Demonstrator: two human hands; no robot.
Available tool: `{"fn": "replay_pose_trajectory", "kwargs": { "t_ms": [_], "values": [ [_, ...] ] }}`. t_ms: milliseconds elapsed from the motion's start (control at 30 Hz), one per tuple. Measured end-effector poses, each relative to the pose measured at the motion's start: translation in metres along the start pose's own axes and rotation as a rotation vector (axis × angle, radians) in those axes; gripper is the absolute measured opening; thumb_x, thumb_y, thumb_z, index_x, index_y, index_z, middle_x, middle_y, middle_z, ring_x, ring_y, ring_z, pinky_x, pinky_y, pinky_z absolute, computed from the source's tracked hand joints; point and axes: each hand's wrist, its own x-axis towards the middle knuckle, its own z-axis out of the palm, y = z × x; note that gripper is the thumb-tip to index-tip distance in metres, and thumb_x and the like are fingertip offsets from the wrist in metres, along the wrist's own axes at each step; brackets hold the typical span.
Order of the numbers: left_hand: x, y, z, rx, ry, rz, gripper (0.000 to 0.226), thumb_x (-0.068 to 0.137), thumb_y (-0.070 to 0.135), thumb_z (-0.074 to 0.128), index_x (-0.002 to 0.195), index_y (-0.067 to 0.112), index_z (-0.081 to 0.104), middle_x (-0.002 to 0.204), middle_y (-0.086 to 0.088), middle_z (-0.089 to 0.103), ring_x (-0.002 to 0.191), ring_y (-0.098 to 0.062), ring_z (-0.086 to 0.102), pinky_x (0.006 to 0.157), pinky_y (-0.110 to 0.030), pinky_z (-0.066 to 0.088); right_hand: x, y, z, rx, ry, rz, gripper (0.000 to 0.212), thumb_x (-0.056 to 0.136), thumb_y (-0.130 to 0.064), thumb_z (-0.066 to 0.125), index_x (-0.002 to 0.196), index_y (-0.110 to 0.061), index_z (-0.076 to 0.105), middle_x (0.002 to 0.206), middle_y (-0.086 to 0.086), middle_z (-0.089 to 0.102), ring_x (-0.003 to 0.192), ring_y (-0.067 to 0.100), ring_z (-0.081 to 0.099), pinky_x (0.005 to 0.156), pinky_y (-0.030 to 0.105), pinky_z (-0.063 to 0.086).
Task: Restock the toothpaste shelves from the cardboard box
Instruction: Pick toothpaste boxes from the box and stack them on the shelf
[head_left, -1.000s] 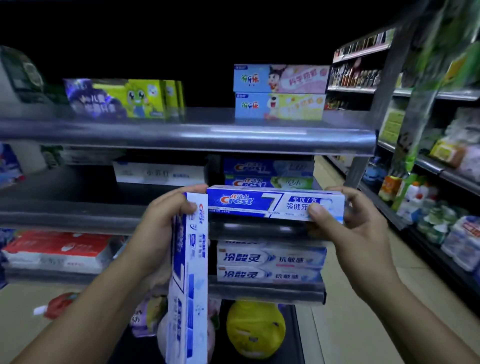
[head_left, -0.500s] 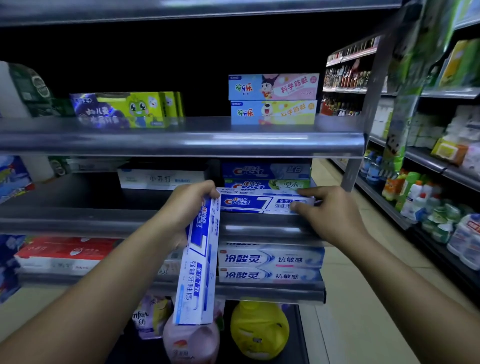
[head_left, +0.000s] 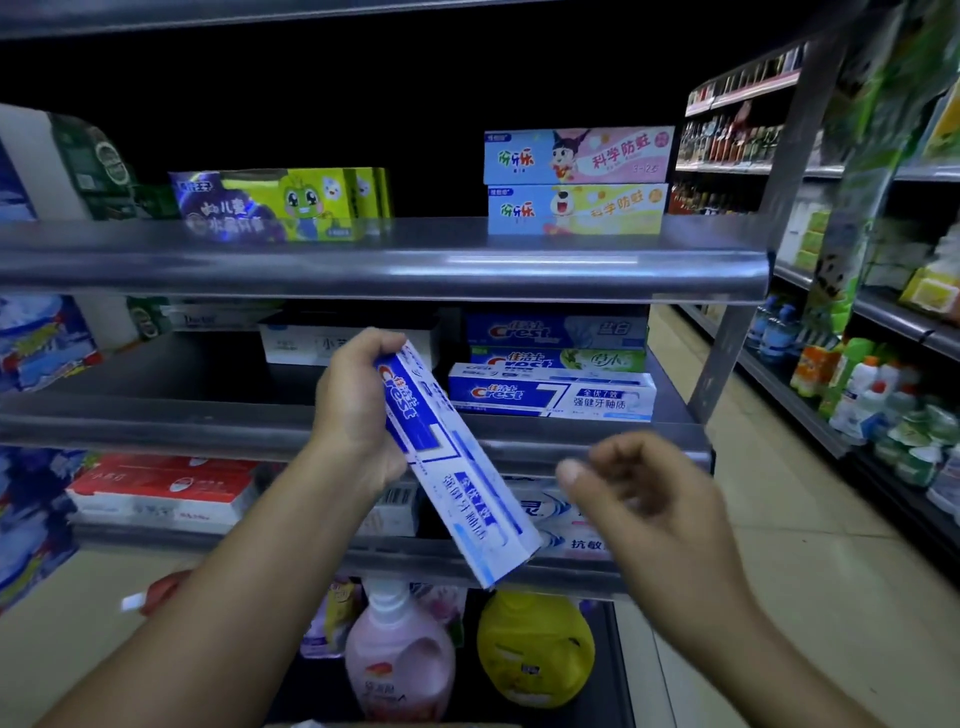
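Toothpaste box (head_left: 457, 467) is gripped at its upper end by left hand (head_left: 358, 410), tilted, in front of middle shelf (head_left: 156, 421) | right hand (head_left: 644, 499) is blurred, held empty below that shelf's edge, fingers apparently loosely curled | shelved Crest box (head_left: 550, 397) is laid flat on that shelf, right of the held box

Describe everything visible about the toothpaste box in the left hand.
The toothpaste box is a long, slim carton, apparently glossy card, blue and white with a Crest logo, a large 7 and Chinese text. It tilts steeply, its top end gripped by the left hand, its lower end free in front of the lower shelf edge. It looks closed and undented.
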Motion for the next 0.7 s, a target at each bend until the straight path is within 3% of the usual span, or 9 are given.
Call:
{"fn": "replay_pose_trajectory", "kwargs": {
  "t_ms": [67,133,233,300,433,567,633,700],
  "values": [
    [0.000,-0.001,0.006,-0.142,0.004,-0.010,0.025,0.092,0.023,0.058,0.071,0.017,0.044,0.057,0.001,0.049,0.042,-0.014,0.056,0.049,-0.029,0.054,-0.011,0.002,0.011,0.125,-0.101,0.216,0.045,0.064,-0.058,0.085,0.095,-0.035,0.063,0.094,-0.002,0.073,0.077,0.024,0.073,0.070,0.042,0.061],
    [-0.001,-0.006,0.011,-0.217,0.018,-0.007,0.024,0.095,0.023,0.059,0.076,0.017,0.047,0.057,0.001,0.055,0.045,-0.015,0.062,0.051,-0.036,0.059,-0.011,-0.002,0.014,0.214,-0.072,0.262,0.043,0.070,-0.034,0.093,0.099,-0.025,0.063,0.095,-0.001,0.075,0.069,0.031,0.074,0.063,0.042,0.062],
    [0.002,-0.016,0.014,-0.181,-0.002,0.061,0.018,0.099,0.028,0.060,0.088,0.016,0.054,0.071,-0.002,0.063,0.070,-0.021,0.069,0.082,-0.045,0.059,0.003,-0.005,0.005,0.256,0.064,0.223,0.028,0.077,-0.006,0.085,0.098,-0.011,0.066,0.085,-0.003,0.073,0.055,0.028,0.072,0.052,0.029,0.059],
    [0.006,-0.019,0.012,0.010,-0.011,0.205,0.011,0.101,0.026,0.057,0.095,0.017,0.057,0.075,0.001,0.067,0.075,-0.015,0.067,0.087,-0.041,0.054,0.016,-0.006,-0.005,0.283,0.124,0.176,0.029,0.077,-0.001,0.084,0.100,-0.009,0.068,0.082,0.004,0.071,0.059,0.029,0.073,0.054,0.030,0.060],
    [0.015,-0.016,0.002,0.498,-0.079,0.390,0.013,0.096,0.014,0.063,0.092,0.024,0.071,0.083,0.016,0.076,0.073,0.003,0.068,0.071,-0.029,0.046,0.050,-0.006,-0.029,0.207,0.213,0.106,0.038,0.071,-0.006,0.088,0.105,-0.011,0.070,0.094,0.011,0.074,0.079,0.026,0.076,0.065,0.030,0.062],
    [0.029,-0.010,0.002,0.716,-0.056,0.409,0.018,0.093,0.029,0.074,0.111,0.031,0.074,0.099,0.015,0.077,0.089,-0.004,0.072,0.074,-0.024,0.051,0.082,-0.004,-0.045,-0.035,0.236,0.036,0.041,0.074,-0.020,0.090,0.112,-0.020,0.073,0.099,-0.002,0.076,0.091,0.021,0.075,0.086,0.046,0.061],
    [0.039,-0.008,0.004,0.812,-0.053,0.446,0.022,0.092,0.035,0.075,0.113,0.027,0.072,0.100,0.016,0.074,0.088,-0.004,0.070,0.070,-0.023,0.051,0.095,-0.002,-0.048,-0.133,0.222,-0.016,0.039,0.077,-0.024,0.088,0.114,-0.020,0.075,0.099,-0.008,0.076,0.091,0.013,0.075,0.087,0.043,0.061],
    [0.050,-0.005,0.006,0.950,-0.059,0.432,0.028,0.091,0.040,0.076,0.112,0.023,0.072,0.101,0.010,0.074,0.093,-0.013,0.070,0.080,-0.032,0.055,0.104,0.001,-0.049,-0.238,0.210,-0.044,0.044,0.079,-0.028,0.087,0.119,-0.016,0.074,0.097,-0.012,0.075,0.089,0.002,0.071,0.087,0.036,0.061]
  ]
}}
